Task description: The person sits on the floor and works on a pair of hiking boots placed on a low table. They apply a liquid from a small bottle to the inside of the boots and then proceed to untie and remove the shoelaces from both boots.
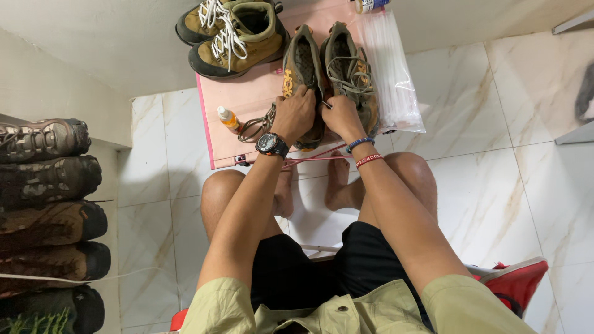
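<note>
Two worn olive-brown hiking shoes lie side by side on a pink mat (247, 99). My left hand (295, 112), with a black watch on the wrist, grips the heel end of the left shoe (301, 62), which has no lace in it. My right hand (340, 114), wearing blue and red wristbands, rests at the heel of the right shoe (349, 68), fingers curled on something small between the shoes. A loose grey-green lace (253, 127) trails off to the left of my left hand.
A second pair of olive boots with white laces (232, 31) sits at the mat's far left. A small orange-capped bottle (228, 117) lies on the mat, a clear plastic bag (393, 74) at its right. Several boots (49, 204) line a rack on the left. Red stool (516, 281) under me.
</note>
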